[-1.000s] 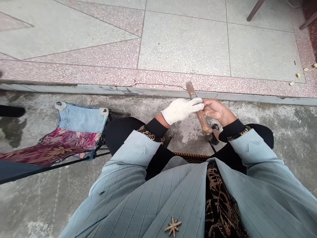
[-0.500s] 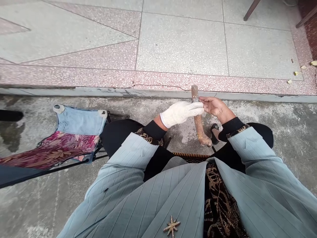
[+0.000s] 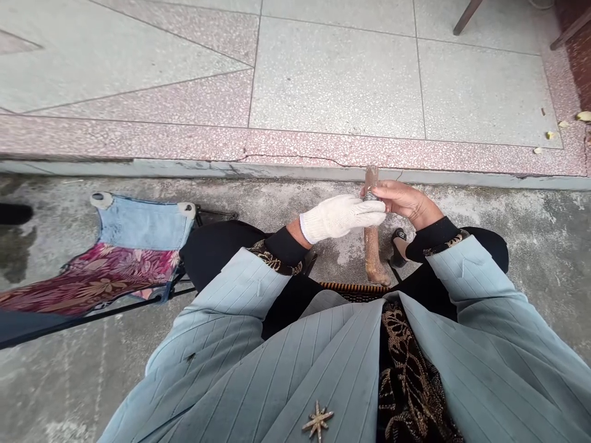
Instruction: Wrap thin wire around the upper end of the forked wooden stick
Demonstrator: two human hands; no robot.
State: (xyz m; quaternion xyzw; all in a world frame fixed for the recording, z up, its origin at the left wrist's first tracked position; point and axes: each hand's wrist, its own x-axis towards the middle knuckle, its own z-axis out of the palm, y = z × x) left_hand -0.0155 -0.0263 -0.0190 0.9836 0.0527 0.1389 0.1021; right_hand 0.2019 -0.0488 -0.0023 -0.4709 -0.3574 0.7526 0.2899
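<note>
A brown wooden stick (image 3: 372, 246) stands nearly upright in front of me, its lower end bent into a thick knob. Near its top runs a band of thin grey winding that looks like wire, partly covered by my fingers. My left hand (image 3: 339, 216), in a white knitted glove, is closed around the stick just below that band. From the other side my bare right hand (image 3: 409, 200) grips the upper part, thumb in front and fingertips showing behind it. Whether a loose end of the winding is between the right fingers, I cannot tell.
A folding chair (image 3: 141, 224) with denim and flowered cloth stands at my left. Ahead, a raised terrazzo step (image 3: 295, 138) crosses the view. Furniture legs (image 3: 467, 17) stand at the far right, with small yellowish leaves (image 3: 549, 135) nearby. My shoe (image 3: 398, 246) is beside the stick.
My right hand has moved left, from beside the stick to a grip around its upper part. The stick has shifted slightly down and become more upright. My left hand keeps its hold.
</note>
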